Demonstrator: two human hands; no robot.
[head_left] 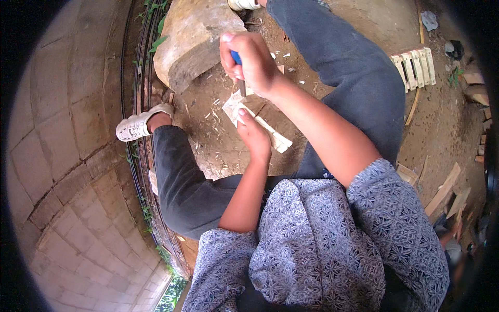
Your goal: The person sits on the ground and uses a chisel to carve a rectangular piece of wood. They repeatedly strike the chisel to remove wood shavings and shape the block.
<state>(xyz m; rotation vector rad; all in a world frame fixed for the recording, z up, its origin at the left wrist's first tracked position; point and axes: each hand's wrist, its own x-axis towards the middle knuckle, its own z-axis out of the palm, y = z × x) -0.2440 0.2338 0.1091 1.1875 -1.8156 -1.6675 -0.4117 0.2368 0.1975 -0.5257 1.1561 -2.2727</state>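
Right hand clasping blue-handled metal chisel at far end of pale wooden slat; left hand clamping slat; splintery shavings lying left of slat.

2 bare forearms extended; right hand fisted, left hand gripping.

The blue-handled chisel stood roughly upright, most of its handle hidden by the grip, its narrow, dark metal shaft pointing down. Its lower end met or hung just over the far end of a pale, elongated wooden piece; contact could not be told. That piece was held slantwise, its near end toward the right, its middle partly covered, its surface bare and unpainted.
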